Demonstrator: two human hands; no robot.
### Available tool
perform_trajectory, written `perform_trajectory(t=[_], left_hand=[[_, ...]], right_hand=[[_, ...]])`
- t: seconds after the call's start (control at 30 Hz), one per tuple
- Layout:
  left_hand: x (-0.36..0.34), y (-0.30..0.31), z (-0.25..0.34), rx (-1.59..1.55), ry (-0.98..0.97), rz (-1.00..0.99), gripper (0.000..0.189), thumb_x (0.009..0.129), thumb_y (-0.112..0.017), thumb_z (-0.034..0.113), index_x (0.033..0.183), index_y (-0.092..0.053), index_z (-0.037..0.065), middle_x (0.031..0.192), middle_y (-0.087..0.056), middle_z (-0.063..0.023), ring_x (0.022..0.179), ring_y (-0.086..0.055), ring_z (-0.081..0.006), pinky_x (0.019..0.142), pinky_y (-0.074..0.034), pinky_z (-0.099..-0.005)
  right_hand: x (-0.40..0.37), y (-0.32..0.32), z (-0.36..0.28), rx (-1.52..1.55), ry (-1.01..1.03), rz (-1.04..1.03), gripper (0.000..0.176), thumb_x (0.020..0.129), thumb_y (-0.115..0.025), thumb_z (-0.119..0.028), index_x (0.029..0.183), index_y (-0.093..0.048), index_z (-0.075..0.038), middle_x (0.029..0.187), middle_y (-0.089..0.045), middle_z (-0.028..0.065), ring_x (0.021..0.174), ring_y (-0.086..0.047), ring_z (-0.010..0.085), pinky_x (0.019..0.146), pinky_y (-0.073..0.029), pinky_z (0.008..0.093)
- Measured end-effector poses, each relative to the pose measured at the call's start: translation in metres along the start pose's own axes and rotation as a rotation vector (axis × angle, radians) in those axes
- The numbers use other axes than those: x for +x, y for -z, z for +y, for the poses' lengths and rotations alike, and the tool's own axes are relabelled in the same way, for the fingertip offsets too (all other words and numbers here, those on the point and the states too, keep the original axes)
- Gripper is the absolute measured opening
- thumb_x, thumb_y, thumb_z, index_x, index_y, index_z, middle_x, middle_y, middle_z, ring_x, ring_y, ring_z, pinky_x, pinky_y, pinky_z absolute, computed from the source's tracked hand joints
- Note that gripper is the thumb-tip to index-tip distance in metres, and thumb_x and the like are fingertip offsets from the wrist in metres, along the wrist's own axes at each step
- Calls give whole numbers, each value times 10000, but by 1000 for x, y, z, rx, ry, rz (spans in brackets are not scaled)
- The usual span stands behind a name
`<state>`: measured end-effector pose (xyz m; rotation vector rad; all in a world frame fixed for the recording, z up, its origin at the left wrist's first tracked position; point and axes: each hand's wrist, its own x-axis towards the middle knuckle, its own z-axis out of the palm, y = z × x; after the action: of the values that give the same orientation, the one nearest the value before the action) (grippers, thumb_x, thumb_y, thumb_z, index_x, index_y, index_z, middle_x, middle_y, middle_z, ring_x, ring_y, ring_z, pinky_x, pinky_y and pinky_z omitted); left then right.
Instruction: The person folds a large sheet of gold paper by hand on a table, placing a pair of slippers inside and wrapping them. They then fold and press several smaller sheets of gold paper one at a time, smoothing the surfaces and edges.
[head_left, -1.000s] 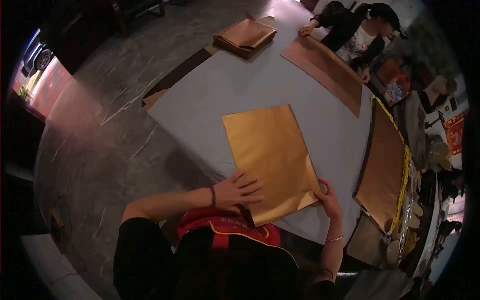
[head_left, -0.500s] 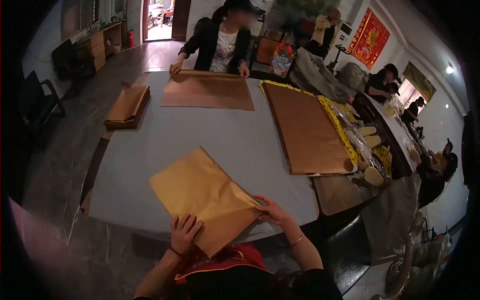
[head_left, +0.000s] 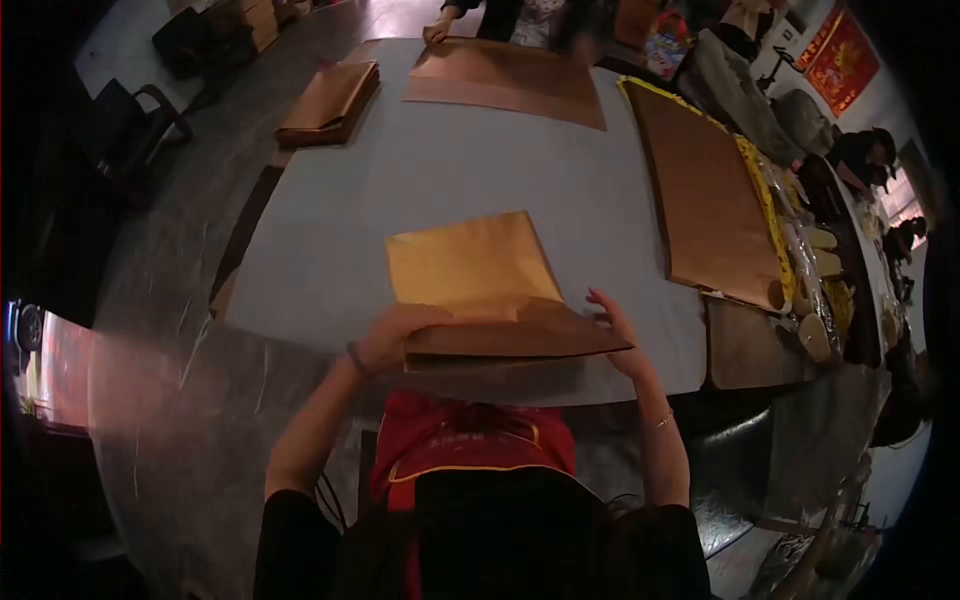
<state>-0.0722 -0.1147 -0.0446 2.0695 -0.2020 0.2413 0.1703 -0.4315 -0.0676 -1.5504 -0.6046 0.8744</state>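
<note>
A gold-and-brown sheet of paper point(head_left: 470, 265) lies on the table close in front of me, its near part folded up and showing a darker brown face. At the left end of this fold is my left hand point(head_left: 398, 335), closed on the paper, with its fingers over the fold and the thumb hidden. My right hand point(head_left: 622, 335) is at the fold's right corner. Its fingers are stretched out and apart, and the paper's corner overlaps the palm; whether it pinches the edge is hard to see.
Across the grey-covered table point(head_left: 480, 170), another person's hand point(head_left: 437, 32) rests on a brown sheet point(head_left: 505, 85). Folded brown papers point(head_left: 330, 100) are stacked at the far left. A large brown paper stack point(head_left: 710, 190) lies right, beside plastic-wrapped goods. A black chair point(head_left: 130, 130) stands left.
The gold sheet has been turned straighter, and its near part has come up as a fold. My left hand has moved up to the fold; my right hand's fingers have spread. The view has tilted down.
</note>
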Motion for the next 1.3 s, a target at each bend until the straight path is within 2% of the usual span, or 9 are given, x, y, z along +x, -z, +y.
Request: perform_trajectory(t=[0.07, 0.17, 0.2, 0.27, 0.4, 0.93, 1.0, 1.1, 1.3], left_hand=[[-3, 6, -2, 6, 27, 2, 348, 874, -519, 127, 1205, -595, 50, 1211, -615, -113, 1117, -579, -251, 959, -435, -359], [-6, 13, -2, -272, 270, 15, 344, 895, -589, 144, 1224, -570, 46, 1186, -617, -76, 1091, -560, -174, 929, -436, -324], [-8, 11, -3, -220, 473, 88, 345, 922, -583, 188, 1238, -564, 50, 1189, -612, -59, 1079, -554, -158, 917, -440, -319], [-8, 7, -10, -470, 681, 195, 381, 960, -548, 295, 1238, -564, 36, 1172, -607, -43, 1054, -548, -140, 910, -441, -309], [-8, 21, -37, -632, 694, 256, 436, 936, -584, 333, 1203, -570, -10, 1132, -623, -51, 1017, -571, -133, 884, -454, -277], [-20, -18, -32, -716, 782, 515, 351, 946, -574, 269, 1151, -602, -14, 1031, -623, -29, 916, -555, -94, 803, -457, -254], [-23, -21, -33, -563, 769, 600, 329, 947, -571, 257, 1145, -609, -4, 1016, -620, -17, 916, -550, -89, 803, -452, -251], [-26, -26, -43, -590, 694, 651, 290, 950, -563, 259, 1088, -617, 10, 985, -614, 0, 902, -543, -79, 796, -447, -253], [-19, -23, -46, -528, 752, 731, 242, 930, -558, 219, 974, -586, -18, 859, -596, -7, 823, -504, -89, 739, -435, -275]], right_hand=[[10, -8, -4, -650, 404, 44, 510, 881, -589, -85, 1370, -447, -106, 1317, -473, 54, 1137, -494, 182, 985, -390, 322], [34, -10, -7, -765, 629, -162, 415, 874, -605, -91, 1281, -533, -71, 1344, -467, 63, 1159, -492, 203, 990, -385, 339], [38, -14, -10, -755, 627, -184, 415, 874, -605, -91, 1281, -533, -71, 1344, -467, 63, 1159, -492, 203, 990, -385, 339], [44, -20, -17, -348, 53, -209, 335, 872, -627, -134, 1189, -596, -32, 1272, -534, 75, 1127, -514, 199, 967, -400, 338], [63, -31, -17, -135, -24, -71, 173, 911, -610, -163, 1000, -626, -16, 957, -599, -1, 901, -536, 101, 815, -439, 267], [55, -57, -4, -344, -13, 163, 278, 987, -480, -272, 1025, -554, -7, 903, -591, 51, 828, -486, 97, 769, -422, 258], [47, -63, -8, -276, -62, 164, 317, 963, -530, -233, 1198, -499, -23, 929, -601, 70, 814, -500, 108, 752, -434, 275], [28, -69, -17, -173, -16, 54, 873, 879, -639, -104, 1504, -30, -85, 1040, -650, 155, 913, -603, 170, 828, -481, 314], [24, -65, -1, -95, 34, 13, 757, 872, -616, -61, 1482, -168, -51, 989, -680, 158, 854, -630, 188, 876, -471, 340]])
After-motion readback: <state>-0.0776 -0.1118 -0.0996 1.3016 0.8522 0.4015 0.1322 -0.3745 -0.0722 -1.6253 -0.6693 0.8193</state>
